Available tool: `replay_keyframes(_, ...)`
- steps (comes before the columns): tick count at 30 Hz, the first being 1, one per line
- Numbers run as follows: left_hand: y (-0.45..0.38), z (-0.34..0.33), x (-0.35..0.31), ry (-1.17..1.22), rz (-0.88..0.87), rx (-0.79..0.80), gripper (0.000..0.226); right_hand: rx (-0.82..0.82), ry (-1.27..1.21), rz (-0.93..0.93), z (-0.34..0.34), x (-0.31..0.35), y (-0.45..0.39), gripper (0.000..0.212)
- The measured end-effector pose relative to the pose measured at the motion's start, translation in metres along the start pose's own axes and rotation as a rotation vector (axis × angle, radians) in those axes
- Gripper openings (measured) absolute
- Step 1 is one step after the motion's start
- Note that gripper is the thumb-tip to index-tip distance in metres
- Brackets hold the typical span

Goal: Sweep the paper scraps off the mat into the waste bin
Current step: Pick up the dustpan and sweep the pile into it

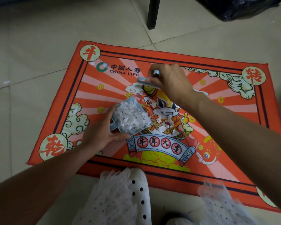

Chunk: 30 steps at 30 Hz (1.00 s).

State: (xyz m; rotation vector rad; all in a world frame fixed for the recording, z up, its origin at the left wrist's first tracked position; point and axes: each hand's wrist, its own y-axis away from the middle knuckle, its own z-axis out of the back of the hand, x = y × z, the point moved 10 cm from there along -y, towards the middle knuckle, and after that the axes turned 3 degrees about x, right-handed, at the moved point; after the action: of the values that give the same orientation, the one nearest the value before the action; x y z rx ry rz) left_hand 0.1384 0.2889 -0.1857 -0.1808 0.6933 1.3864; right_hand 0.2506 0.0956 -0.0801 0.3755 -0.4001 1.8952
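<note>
Beige tiled floor point(39, 38) carries the red mat point(217, 127). Left hand point(102, 132) grips a dustpan point(130, 117) heaped with paper scraps point(131, 116); loose scraps point(165, 124) lie at its 3 o'clock. Right hand point(170, 80) holds a small brush point(144, 82). A dark chair leg point(152, 13) stands at 12 o'clock, a black bag point(242, 7) at 1 o'clock.

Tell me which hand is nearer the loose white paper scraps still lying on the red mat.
Left. The left hand holds the dustpan beside the loose scraps; the right hand grips a small brush farther up.
</note>
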Motion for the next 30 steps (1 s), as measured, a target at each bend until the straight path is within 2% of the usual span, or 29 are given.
replay_keyframes(6, 0.000, 0.003, 0.003, -0.030, -0.001, 0.038, 0.119, 0.213, -0.083, 0.047, -0.030, 0.004, -0.008, 0.019)
replay_keyframes(16, 0.000, 0.007, 0.004, -0.158, 0.012, 0.101, 0.122, 0.444, -0.076, 0.078, -0.021, 0.002, -0.003, 0.026)
replay_keyframes(23, 0.012, 0.005, -0.011, -0.212, -0.029, 0.110, 0.120, 0.459, -0.111, 0.057, -0.009, -0.009, 0.027, 0.023)
replay_keyframes(30, 0.016, 0.010, -0.016, -0.233, -0.007, 0.164, 0.122, 0.250, -0.121, 0.023, 0.026, -0.025, 0.033, 0.024)
